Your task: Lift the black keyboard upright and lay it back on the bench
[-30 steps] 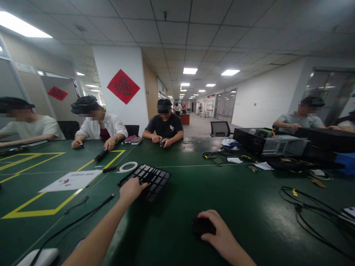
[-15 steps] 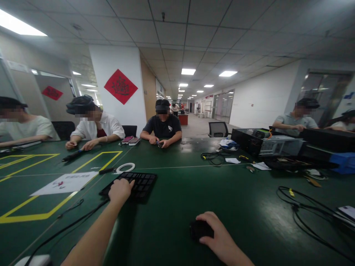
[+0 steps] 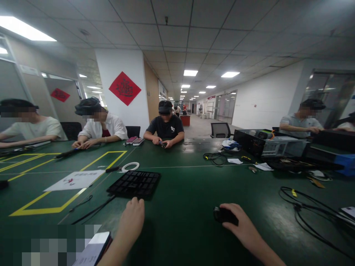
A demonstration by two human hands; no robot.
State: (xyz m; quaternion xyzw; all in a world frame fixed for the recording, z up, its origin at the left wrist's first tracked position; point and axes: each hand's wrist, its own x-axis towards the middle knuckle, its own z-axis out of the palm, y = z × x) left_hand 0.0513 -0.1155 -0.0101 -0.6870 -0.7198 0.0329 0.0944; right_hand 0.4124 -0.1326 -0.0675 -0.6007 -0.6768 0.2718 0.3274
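My left hand [image 3: 132,218] lies on the green table [image 3: 188,192] just in front of a black gridded tray [image 3: 134,183], fingers together and stretched flat, holding nothing. The tray lies flat and free of my hand. My right hand [image 3: 241,225] is curled over a small black object [image 3: 223,215] on the table at the lower right; it looks like a mouse.
A phone [image 3: 93,249] lies at the lower left. A black cable [image 3: 91,211], a white ring [image 3: 130,166] and a paper sheet [image 3: 76,180] lie left of the tray. Cables [image 3: 307,207] and an open computer case [image 3: 266,145] fill the right. Several people sit around the table.
My left hand let go of the tray, which went from tilted to flat on the table, and drew back toward me. My right hand with the black object shifted right.
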